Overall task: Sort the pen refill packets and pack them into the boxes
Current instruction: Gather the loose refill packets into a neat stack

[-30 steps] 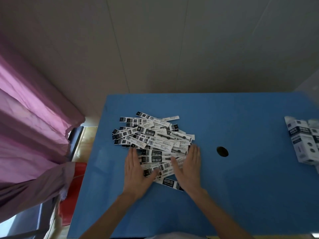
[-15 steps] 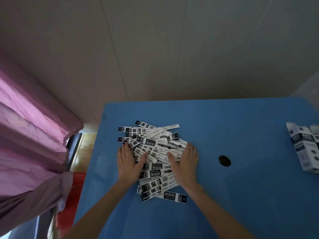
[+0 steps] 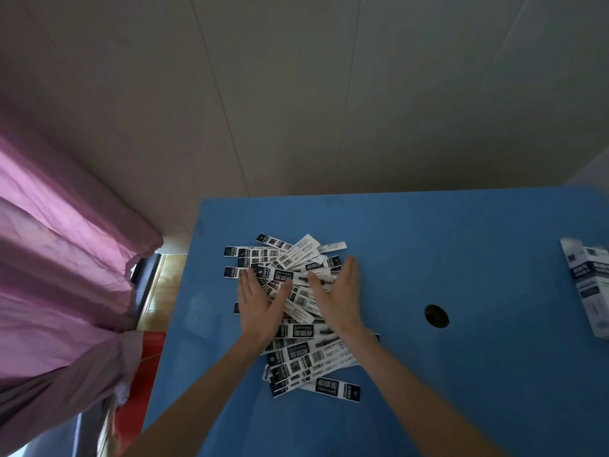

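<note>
While both hands lay flat on the heap, I judged the step in hand to be gathering the pen refill packets [image 3: 298, 308] into one tidy bundle before any of them went into a box. My left hand [image 3: 258, 308] rested on the heap's left side with fingers straight and spread, thumb angled inward; it gripped nothing. My right hand [image 3: 341, 296] stood more on its edge at the heap's right side, fingers straight and together, also holding nothing, only pressing. The packets lay crisscrossed on the blue table [image 3: 461, 374], left of its middle, some fanned out beyond my fingertips and several more trailing back under my wrists toward me. The boxes [image 3: 590, 285] sat well apart at the table's right edge, partly out of view, with a round hole [image 3: 436, 316] in the tabletop between them and the heap.

To do this well, I reckoned the palms should sweep inward together, low against the surface, so the thin slippery packets slid rather than buckled. The far strays needed raking back first, then the near ones pushed up. Packets printed dark side up and white side up were mixed, so squaring them to one direction before lifting would make the sorting easier.
</note>
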A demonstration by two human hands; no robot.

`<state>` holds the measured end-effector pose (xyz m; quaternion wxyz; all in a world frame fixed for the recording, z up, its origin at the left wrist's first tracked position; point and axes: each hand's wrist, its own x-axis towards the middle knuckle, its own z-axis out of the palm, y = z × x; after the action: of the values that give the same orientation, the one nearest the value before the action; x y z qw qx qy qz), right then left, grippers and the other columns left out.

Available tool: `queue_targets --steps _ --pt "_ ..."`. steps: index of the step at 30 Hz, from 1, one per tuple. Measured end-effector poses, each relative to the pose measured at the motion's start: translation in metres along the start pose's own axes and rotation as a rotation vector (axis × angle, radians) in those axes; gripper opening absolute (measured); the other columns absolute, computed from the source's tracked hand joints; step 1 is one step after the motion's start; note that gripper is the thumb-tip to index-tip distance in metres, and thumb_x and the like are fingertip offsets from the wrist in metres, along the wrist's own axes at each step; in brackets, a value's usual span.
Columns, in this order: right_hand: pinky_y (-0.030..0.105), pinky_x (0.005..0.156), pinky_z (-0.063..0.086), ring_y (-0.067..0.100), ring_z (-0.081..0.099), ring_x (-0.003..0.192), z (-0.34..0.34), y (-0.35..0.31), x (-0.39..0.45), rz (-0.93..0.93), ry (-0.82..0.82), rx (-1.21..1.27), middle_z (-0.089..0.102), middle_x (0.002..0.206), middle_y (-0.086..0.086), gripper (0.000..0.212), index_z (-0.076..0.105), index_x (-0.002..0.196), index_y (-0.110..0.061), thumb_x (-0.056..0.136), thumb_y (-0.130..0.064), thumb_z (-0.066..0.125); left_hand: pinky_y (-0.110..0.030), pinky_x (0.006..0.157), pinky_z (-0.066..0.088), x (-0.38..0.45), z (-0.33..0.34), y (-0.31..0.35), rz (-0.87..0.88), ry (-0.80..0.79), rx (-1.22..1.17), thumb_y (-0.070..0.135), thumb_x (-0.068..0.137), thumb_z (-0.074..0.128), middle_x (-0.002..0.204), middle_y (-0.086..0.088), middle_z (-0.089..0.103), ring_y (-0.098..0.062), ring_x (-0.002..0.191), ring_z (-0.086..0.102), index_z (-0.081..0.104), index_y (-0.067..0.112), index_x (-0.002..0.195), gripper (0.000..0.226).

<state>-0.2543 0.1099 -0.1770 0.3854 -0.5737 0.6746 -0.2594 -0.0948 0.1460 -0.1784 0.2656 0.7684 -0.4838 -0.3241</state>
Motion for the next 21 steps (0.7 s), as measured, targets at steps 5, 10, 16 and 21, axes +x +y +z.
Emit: queue_targets --steps 5,10,16,21 --pt "0.035 0.125 0.001 0.021 -0.007 0.158 -0.016 0.005 0.016 -0.049 0.029 -0.019 -0.01 0.172 0.005 0.106 -0.009 0.163 -0.011 0.096 -0.055 0.061 -0.048 0.128 0.011 0.008 -0.013 -0.005 0.025 0.172 -0.039 0.068 0.096 0.048 0.172 -0.003 0.001 -0.02 0.158 0.002 0.005 0.012 0.164 0.098" --pt "0.039 0.127 0.003 0.023 -0.006 0.158 -0.029 -0.01 0.061 0.016 -0.007 -0.048 -0.007 0.172 0.008 0.104 -0.005 0.163 -0.009 0.096 -0.058 0.058 -0.049 0.128 0.003 0.062 -0.037 -0.009 -0.178 0.177 -0.029 0.073 0.095 0.04 0.172 -0.012 -0.002 -0.029 0.158 -0.003 0.001 0.009 0.163 0.101" --pt "0.043 0.129 0.004 0.024 -0.008 0.158 -0.006 -0.02 0.07 -0.057 -0.115 -0.097 -0.008 0.172 0.007 0.106 -0.004 0.163 -0.011 0.094 -0.059 0.06 -0.053 0.119 -0.019 0.072 -0.027 -0.011 0.009 -0.024 0.33 0.08 0.094 0.026 0.172 0.006 -0.007 -0.027 0.157 -0.016 0.002 0.031 0.164 0.089" --pt "0.04 0.129 0.009 0.017 -0.002 0.158 -0.002 -0.013 0.064 -0.144 -0.194 -0.111 -0.006 0.172 -0.001 0.106 -0.003 0.164 -0.013 0.093 -0.052 0.066 -0.052 0.123 -0.015 0.069 -0.026 -0.018 0.141 -0.064 0.384 0.075 0.097 0.03 0.172 0.005 -0.001 -0.024 0.157 -0.014 0.013 0.031 0.163 0.082"
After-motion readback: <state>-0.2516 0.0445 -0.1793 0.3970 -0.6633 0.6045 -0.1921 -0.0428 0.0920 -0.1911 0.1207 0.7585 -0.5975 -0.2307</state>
